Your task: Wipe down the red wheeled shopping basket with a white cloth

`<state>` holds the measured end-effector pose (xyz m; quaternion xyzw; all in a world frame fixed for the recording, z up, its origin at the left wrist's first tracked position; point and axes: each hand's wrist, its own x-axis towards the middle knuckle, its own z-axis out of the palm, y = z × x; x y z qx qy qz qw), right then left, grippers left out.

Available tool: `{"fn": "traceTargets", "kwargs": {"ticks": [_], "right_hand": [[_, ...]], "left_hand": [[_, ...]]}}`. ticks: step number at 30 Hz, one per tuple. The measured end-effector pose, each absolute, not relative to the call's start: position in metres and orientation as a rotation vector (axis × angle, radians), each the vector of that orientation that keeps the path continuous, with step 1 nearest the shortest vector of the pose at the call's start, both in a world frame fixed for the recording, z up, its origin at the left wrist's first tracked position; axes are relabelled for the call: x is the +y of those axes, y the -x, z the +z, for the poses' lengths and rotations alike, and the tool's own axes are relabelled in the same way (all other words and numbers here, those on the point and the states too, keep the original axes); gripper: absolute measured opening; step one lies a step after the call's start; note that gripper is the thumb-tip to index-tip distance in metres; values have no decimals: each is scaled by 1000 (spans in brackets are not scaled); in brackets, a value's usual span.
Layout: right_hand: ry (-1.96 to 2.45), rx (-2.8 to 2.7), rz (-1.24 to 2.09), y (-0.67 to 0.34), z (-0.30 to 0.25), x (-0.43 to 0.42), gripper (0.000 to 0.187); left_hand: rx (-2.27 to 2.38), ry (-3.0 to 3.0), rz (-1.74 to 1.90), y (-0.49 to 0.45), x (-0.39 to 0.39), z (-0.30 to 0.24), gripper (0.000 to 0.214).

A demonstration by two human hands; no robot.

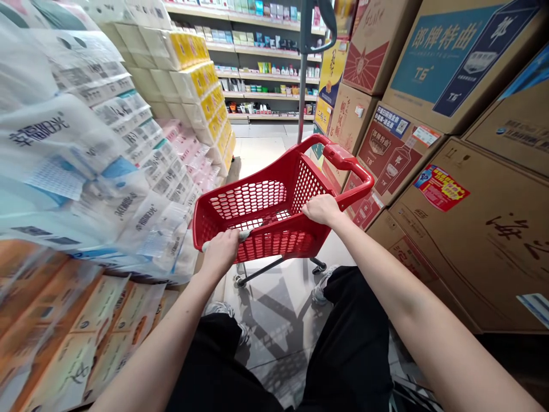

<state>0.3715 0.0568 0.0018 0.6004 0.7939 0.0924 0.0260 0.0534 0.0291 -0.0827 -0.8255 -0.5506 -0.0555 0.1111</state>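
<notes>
A red plastic shopping basket (261, 246) is held at its near rim by the closed left grip (221, 252); the right grip (321, 209) is curled over its side rim.

Retail shelving (274, 63) stocked with small packaged goods is seen at twelve o'clock, above a pale tiled floor (261, 154). Plastic-wrapped tissue packs (72, 166) are stacked high from nine to eleven o'clock, while printed cardboard cartons (454, 229) are piled from one to four o'clock. A metal pole (302, 74) is placed near twelve o'clock.
</notes>
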Motion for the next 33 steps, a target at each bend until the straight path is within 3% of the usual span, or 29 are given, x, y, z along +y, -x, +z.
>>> {"fn": "traceTargets", "kwargs": {"ticks": [5, 12, 21, 33], "right_hand": [[-1844, 2452, 140, -344, -11, 57, 50], [-1824, 2484, 185, -356, -17, 57, 53], [-1846, 2472, 174, -355, -19, 63, 51], [-1864, 2399, 169, -360, -16, 65, 52]], "left_hand": [[-1634, 2543, -200, -70, 21, -78, 26], [-1586, 2739, -400, -62, 17, -85, 32], [-1622, 2596, -471, -23, 12, -106, 41], [-1741, 2649, -371, -115, 23, -74, 42]]}}
